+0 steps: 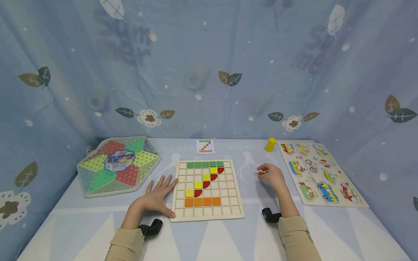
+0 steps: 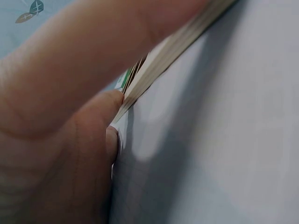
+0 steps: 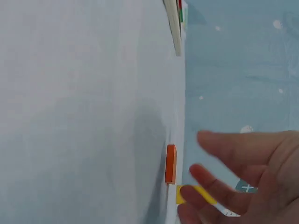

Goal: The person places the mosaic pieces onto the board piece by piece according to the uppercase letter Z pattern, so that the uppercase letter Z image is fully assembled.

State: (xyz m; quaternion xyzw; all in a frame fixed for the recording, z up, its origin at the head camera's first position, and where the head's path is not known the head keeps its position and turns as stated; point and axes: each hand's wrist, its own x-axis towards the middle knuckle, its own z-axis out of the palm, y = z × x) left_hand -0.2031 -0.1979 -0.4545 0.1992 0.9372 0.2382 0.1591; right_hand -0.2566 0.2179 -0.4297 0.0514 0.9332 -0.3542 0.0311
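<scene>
A wooden grid board (image 1: 225, 214) lies at the middle of the table, bearing rows of green squares (image 1: 205, 164), orange squares (image 1: 203, 202) and a diagonal of yellow squares and red quarter-round pieces (image 1: 206, 185). My left hand (image 1: 156, 197) spreads its fingers along the board's left edge, with thumb and forefinger touching it. To the right of the board, my right hand (image 1: 271, 175) hovers over a single orange block (image 3: 171, 164) on the table. In the right wrist view its thumb and fingers stand apart, nothing between them.
A small pattern card (image 1: 205, 146) lies behind the board. Further right are a yellow cylinder (image 1: 270, 145) and a vehicle puzzle board (image 1: 321, 174). On the left sits a hexagonal game box (image 1: 119, 165). A blue printed curtain (image 1: 209, 72) hangs along the table's back.
</scene>
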